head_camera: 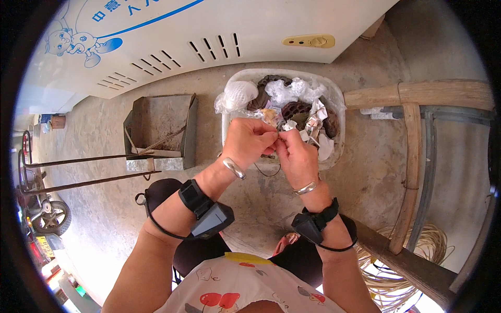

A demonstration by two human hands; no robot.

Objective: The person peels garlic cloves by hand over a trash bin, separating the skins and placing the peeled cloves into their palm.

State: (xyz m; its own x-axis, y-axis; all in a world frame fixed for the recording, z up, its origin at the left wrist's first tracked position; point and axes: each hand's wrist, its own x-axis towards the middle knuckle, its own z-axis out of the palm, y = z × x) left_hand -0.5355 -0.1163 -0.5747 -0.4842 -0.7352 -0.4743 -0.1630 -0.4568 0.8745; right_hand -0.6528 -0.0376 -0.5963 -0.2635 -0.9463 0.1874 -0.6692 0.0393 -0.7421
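Note:
Over the near side of a white plastic tub [339, 150], my left hand [252, 139] and my right hand [295, 156] meet at the fingertips. Between them they pinch something small and dark, too small to name. A thin dark loop [268, 175] hangs just below the fingers; whether it joins the pinched thing is unclear. Inside the tub lie a white foam net [240, 92], clear plastic film [287, 92], dried lotus seed pods [295, 110] and crumpled paper [325, 146]. Each wrist wears a silver bangle and a strapped black device.
A metal dustpan [160, 117] with a long rod handle [90, 182] stands left of the tub. Beyond it is a white chest freezer [258, 35]. To the right are a wooden frame [411, 156] and coiled pale cord [430, 242]. A motorcycle wheel [51, 219] shows at far left.

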